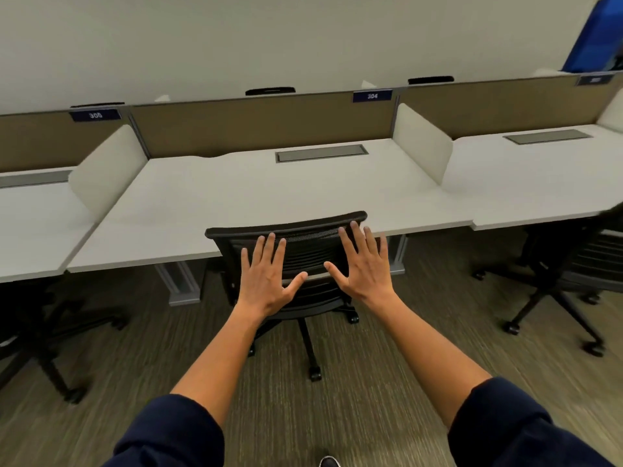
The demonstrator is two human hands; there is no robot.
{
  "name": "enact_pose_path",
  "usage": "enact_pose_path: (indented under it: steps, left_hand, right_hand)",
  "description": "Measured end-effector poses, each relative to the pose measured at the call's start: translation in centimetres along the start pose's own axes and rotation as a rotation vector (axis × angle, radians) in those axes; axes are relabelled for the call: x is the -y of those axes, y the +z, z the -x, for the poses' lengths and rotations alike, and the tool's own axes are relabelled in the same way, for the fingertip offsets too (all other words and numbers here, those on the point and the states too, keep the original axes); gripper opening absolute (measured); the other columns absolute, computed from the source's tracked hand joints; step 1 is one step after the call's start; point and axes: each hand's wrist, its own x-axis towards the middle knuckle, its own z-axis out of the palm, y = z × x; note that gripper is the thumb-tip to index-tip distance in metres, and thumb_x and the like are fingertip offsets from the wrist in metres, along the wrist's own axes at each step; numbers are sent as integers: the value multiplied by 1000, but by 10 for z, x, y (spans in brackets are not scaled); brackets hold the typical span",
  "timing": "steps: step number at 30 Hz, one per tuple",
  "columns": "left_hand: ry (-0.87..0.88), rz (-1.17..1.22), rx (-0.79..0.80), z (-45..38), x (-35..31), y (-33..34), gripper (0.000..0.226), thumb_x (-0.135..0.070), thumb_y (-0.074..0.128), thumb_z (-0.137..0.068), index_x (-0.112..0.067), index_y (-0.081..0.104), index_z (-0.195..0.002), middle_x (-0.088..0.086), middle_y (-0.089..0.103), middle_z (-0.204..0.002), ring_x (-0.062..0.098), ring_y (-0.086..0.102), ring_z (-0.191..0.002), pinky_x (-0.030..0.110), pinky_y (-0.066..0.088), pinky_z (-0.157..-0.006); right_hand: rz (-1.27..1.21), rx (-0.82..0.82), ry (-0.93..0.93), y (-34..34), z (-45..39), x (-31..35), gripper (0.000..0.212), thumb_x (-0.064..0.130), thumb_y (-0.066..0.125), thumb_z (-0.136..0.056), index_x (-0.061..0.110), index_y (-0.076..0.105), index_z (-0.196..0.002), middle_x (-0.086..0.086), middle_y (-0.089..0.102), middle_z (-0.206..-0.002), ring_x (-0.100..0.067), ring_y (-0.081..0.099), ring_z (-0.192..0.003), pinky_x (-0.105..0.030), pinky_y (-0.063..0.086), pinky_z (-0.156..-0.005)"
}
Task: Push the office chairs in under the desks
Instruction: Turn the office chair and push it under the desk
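A black mesh-backed office chair (305, 246) stands at the front edge of the middle white desk (263, 197), its seat mostly under the desktop and its wheeled base out on the carpet. My left hand (268, 279) and my right hand (362, 264) are both stretched out flat, fingers spread, over the back of the chair's backrest. Whether the palms touch the mesh I cannot tell. Neither hand holds anything. Another black chair (573, 264) stands at the right desk (526, 183), and a third chair (43, 335) sits low at the left desk (30, 230).
Tan partition panels (263, 124) with number plates run behind the desks, and white side dividers (421, 143) separate them. Grey desk legs (178, 281) stand left of the middle chair. Striped carpet (337, 416) covers the floor. The toe of a shoe (328, 461) shows at the bottom.
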Motion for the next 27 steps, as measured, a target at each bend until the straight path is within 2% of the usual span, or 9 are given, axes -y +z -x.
enact_pose_path:
  steps: [5,10,14,20,23,27]
  left_hand:
    - [80,23,-5,49,-36,-4,97,-81,13,-84,-22,10,-160,7,-2,-169,26,-11,-155,59,-4,-123]
    - [160,42,-3,77,-86,-6,96,-81,14,-85,-23,10,-161,7,-3,-169,27,-13,-154,60,-4,-122]
    - [247,59,6,82,-143,-8,97,-82,12,-83,-24,8,-161,6,-5,-169,26,-14,-154,60,-4,-123]
    - [395,93,13,74,-252,-2,97,-82,10,-82,-25,6,-160,5,-6,-169,26,-13,-154,58,-6,-122]
    - [470,110,43,66,-318,10,96,-82,11,-83,-26,5,-160,5,-7,-169,26,-14,-154,58,-7,-122]
    - [551,111,72,51,-412,34,96,-83,10,-84,-26,7,-161,5,-6,-169,26,-13,-154,59,-6,-122]
  right_hand:
    - [14,11,70,-29,68,-11,92,80,14,-88,28,4,-163,-4,-5,-171,-32,1,-157,-58,-5,-121]
    - [69,16,152,-60,127,-40,89,80,15,-90,30,-3,-162,-3,-10,-171,-31,-3,-157,-59,-5,-123]
    - [83,-2,230,-89,169,-75,91,81,11,-88,29,-1,-162,-3,-8,-171,-31,-2,-157,-59,-5,-123]
    - [131,-53,363,-126,225,-158,91,81,11,-88,29,4,-163,-5,-4,-171,-32,2,-157,-60,0,-123]
    - [125,-91,437,-140,250,-214,91,80,15,-89,28,11,-163,-5,3,-171,-33,7,-157,-61,4,-123]
    - [145,-105,521,-155,285,-299,90,80,17,-90,28,10,-163,-5,2,-171,-31,5,-157,-60,2,-122]
